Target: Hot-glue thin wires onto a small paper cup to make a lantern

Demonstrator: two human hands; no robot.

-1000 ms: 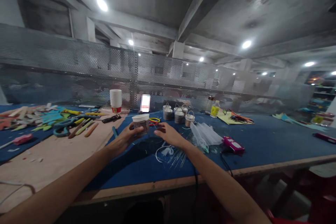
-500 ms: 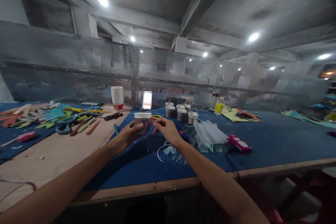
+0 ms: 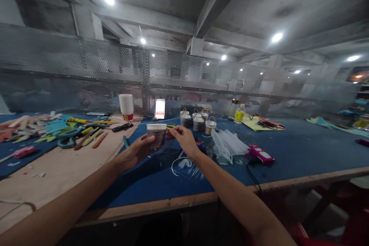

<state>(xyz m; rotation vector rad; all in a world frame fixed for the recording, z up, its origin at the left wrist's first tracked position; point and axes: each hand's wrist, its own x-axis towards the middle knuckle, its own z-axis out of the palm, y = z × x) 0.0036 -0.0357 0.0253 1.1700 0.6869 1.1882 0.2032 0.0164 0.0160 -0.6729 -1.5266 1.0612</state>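
Note:
My left hand (image 3: 140, 148) is wrapped around the side of a small paper cup (image 3: 157, 135) with a white rim and a dark, brownish covering. The cup is upright above the blue table. Just to its right, my right hand (image 3: 183, 141) is closed in a pinch close to the cup's side; whatever lies between its fingertips is too small to make out. Beyond the right hand stand several small cups (image 3: 198, 123) with thin looped handles, wrapped like little buckets. White strands and scraps (image 3: 184, 163) lie on the table below my hands.
A stack of white paper cups (image 3: 126, 104) and a lit phone (image 3: 160, 109) stand at the back. Scissors (image 3: 66, 138) and coloured strips (image 3: 54, 125) lie left. Rightward are a clear plastic bag (image 3: 229, 142), a magenta device (image 3: 261, 154) and a yellow-labelled bottle (image 3: 239, 115).
My right hand has risen slightly, its fingertips now nearer the level of the cup's rim. My left hand keeps hold of the cup. The whole view has shifted a little.

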